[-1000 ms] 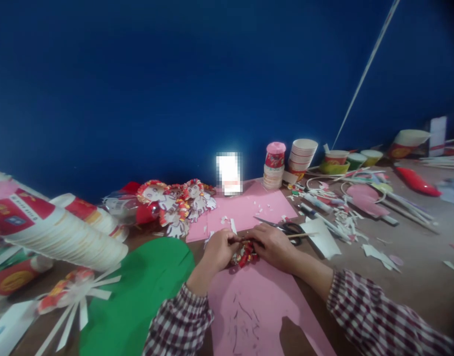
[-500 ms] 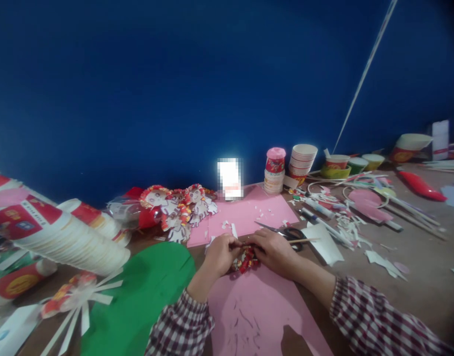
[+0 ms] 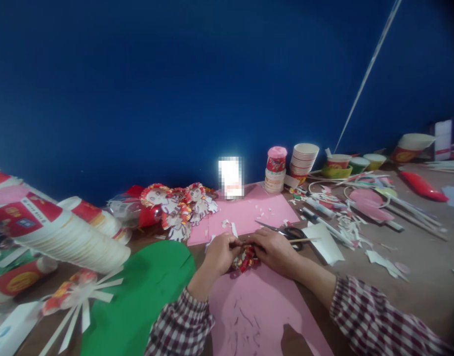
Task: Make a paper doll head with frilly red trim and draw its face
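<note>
My left hand [image 3: 220, 254] and my right hand [image 3: 273, 250] are both closed around a small red and white curled paper piece [image 3: 245, 258], held between them just above a pink sheet [image 3: 256, 311]. A thin wooden stick [image 3: 303, 240] pokes out to the right of my right hand. Black-handled scissors [image 3: 286, 231] lie just behind my right hand on a second pink sheet [image 3: 249, 212].
A green paper shape [image 3: 145, 291] lies at my left. Stacked paper cups [image 3: 60, 237] lie on their sides at far left. Paper dolls [image 3: 178, 205] sit behind. Upright cup stacks [image 3: 303, 158], bowls, pens and paper scraps [image 3: 345, 222] cover the right side, in front of a blue wall.
Both hands stay on the curled paper piece with only small finger shifts. The camera view tilted slightly.
</note>
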Demonstrator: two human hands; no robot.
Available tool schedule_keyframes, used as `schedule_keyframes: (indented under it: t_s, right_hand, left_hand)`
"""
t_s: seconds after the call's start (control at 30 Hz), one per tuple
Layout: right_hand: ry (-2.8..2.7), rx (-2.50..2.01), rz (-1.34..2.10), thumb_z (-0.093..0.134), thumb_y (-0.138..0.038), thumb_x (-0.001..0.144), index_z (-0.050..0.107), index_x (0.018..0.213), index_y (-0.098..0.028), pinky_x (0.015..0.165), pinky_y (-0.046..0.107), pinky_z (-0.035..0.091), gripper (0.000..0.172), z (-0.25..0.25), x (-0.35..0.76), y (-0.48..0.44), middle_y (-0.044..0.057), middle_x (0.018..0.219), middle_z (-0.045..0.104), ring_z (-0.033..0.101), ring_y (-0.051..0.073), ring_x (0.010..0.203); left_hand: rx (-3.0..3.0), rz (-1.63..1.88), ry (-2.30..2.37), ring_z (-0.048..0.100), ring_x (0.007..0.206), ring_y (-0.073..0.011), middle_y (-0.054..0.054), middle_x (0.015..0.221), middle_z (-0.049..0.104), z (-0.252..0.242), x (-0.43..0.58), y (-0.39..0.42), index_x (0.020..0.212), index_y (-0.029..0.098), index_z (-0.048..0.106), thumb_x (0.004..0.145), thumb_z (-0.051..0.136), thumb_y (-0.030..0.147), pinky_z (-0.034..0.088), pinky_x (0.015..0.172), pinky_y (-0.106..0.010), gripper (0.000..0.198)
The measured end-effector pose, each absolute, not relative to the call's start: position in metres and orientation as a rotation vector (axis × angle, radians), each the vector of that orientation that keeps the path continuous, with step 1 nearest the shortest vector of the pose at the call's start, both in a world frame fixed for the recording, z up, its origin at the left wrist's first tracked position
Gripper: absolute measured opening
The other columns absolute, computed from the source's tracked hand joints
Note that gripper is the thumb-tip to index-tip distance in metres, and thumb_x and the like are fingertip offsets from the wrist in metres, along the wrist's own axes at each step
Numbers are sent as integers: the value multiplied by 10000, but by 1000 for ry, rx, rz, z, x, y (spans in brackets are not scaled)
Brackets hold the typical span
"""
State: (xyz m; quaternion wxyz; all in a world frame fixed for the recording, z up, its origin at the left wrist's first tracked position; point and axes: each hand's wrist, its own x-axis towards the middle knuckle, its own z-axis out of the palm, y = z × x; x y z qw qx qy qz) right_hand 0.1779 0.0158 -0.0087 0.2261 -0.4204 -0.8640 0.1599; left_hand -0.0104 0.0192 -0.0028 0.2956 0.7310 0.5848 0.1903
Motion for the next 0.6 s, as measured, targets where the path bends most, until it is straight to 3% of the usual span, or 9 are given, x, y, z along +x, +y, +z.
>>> schedule_keyframes:
  t_s: [0.6]
  right_hand:
    - [-2384, -1158, 437, 485, -81, 792, 624, 1080, -225, 783, 273, 420, 350, -10, 178, 15, 39, 921, 632, 543, 168, 894]
  left_hand:
    - [1948, 480, 1568, 609, 733, -168, -44, 795, 686, -2, -10, 19, 801, 182, 705, 741, 587, 270, 414, 641, -248, 159]
